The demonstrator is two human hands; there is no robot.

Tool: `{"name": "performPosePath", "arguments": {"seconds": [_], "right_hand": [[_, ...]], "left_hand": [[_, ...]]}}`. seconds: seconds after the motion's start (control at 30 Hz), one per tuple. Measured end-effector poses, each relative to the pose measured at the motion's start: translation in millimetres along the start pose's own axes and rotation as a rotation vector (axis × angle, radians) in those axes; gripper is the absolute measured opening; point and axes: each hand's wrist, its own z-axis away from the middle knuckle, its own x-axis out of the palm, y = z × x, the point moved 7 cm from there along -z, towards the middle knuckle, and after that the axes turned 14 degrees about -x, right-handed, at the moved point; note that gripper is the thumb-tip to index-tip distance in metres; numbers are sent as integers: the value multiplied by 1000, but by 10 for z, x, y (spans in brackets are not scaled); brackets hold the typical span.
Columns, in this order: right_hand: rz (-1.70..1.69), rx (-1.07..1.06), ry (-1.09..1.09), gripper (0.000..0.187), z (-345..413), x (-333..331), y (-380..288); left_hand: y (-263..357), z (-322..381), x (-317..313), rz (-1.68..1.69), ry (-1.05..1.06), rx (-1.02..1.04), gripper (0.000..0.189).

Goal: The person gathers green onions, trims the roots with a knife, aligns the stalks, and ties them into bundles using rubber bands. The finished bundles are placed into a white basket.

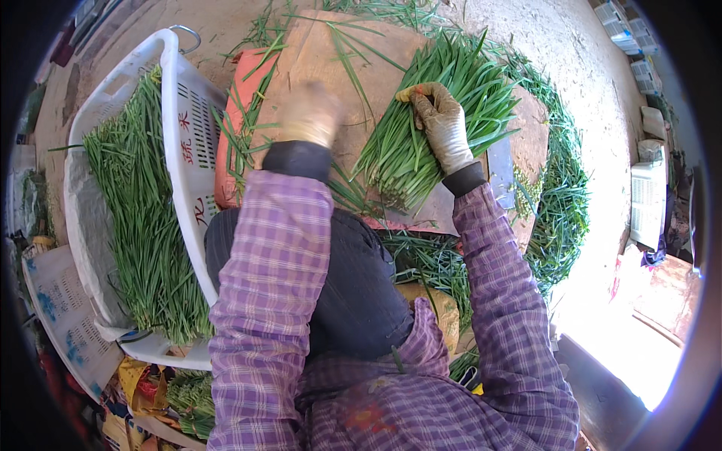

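Note:
A thick pile of long green leaves, apparently garlic chives (417, 146), lies slantwise on a brown board (304, 51). My right hand (440, 118), in a soiled pale work glove, rests over this pile with its fingers curled. Whether it grips any leaves is unclear. My left hand (310, 113), also gloved, is blurred above the board to the left of the pile. Its fingers and anything in them cannot be made out. Loose blades are scattered on the board around it. A flat grey metal piece (501, 172) lies partly under the pile, beside my right wrist.
Left of my knee stands a white plastic crate (189, 129) lined with pale sheeting, holding many bundled chives (144, 225). Leaf trimmings (558, 208) heap around the board's right side. Red-orange material (228, 186) shows at its left edge. Another crate (73, 327) leans at lower left.

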Motion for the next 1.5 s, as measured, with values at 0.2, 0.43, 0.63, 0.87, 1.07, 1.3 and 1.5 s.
{"name": "performPosePath", "arguments": {"seconds": [0.2, 0.43, 0.63, 0.87, 1.07, 1.3, 1.5], "right_hand": [[-95, 1, 21, 13, 55, -44, -92], [205, -298, -106, 9, 15, 9, -337], [430, -544, -159, 12, -70, 99, -472], [89, -177, -199, 23, -104, 242, -383], [39, -117, -257, 22, -101, 435, -443], [776, -519, 49, 20, 40, 69, -901], [953, -295, -204, 24, 61, 150, -703]], "left_hand": [[390, 509, 665, 196, -566, 90, 32], [596, 718, 705, 207, -638, 255, 38], [530, 719, 646, 596, -763, -61, 39], [566, 848, 407, 1344, -898, -45, 40], [494, 806, 475, 1319, -755, 31, 28], [435, 792, 921, 1561, -1004, -474, 26], [492, 807, 913, 1493, -1002, -375, 23]]}}
